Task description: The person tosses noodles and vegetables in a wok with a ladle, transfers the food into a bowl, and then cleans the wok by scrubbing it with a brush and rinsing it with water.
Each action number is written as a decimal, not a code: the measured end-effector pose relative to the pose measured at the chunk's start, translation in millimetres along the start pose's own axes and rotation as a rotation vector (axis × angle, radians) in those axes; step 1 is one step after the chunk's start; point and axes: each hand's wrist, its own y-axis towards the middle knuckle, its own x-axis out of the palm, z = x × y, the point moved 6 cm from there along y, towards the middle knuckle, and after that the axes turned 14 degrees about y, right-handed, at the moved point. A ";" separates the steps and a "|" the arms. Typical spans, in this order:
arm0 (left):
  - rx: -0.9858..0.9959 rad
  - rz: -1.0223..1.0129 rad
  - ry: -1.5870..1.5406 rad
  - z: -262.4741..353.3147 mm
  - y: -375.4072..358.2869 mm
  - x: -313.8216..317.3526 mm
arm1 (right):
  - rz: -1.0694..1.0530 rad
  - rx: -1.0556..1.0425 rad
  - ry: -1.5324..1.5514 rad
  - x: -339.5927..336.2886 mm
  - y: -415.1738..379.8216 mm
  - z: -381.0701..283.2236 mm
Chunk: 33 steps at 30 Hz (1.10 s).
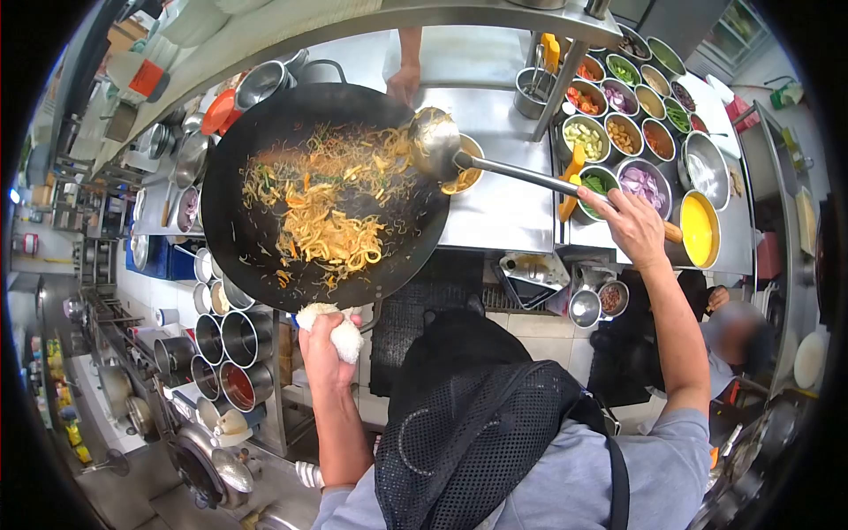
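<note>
My left hand (325,360) is closed round a folded white cloth (346,340), pressed at the near rim of a large black wok (243,265). The wok is tilted and holds fried noodles (327,230) with bits of vegetable. My right hand (634,223) grips the long handle of a steel ladle (435,148). Its bowl is at the wok's right rim, over a round container (473,175) with noodles in it. Noodles cling to the ladle's edge. The ladle hides part of that container.
Another person's hand (405,84) rests by the wok's far rim. Metal pots of cut vegetables, such as red onion (642,184), stand at right beside a pot of yellow liquid (699,230). Deep pots (246,338) stand at left. Another person is at lower right.
</note>
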 end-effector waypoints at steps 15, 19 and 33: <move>0.005 0.094 0.020 0.5 -10.8 19.6 | 0.005 0.039 0.099 1.5 -9.6 27.2; -0.009 0.115 0.040 1.3 -14.1 23.3 | -0.016 0.092 0.135 2.1 -16.2 33.0; -0.006 0.181 0.069 -1.4 -36.2 18.7 | -0.057 0.120 0.474 55.2 72.3 -31.6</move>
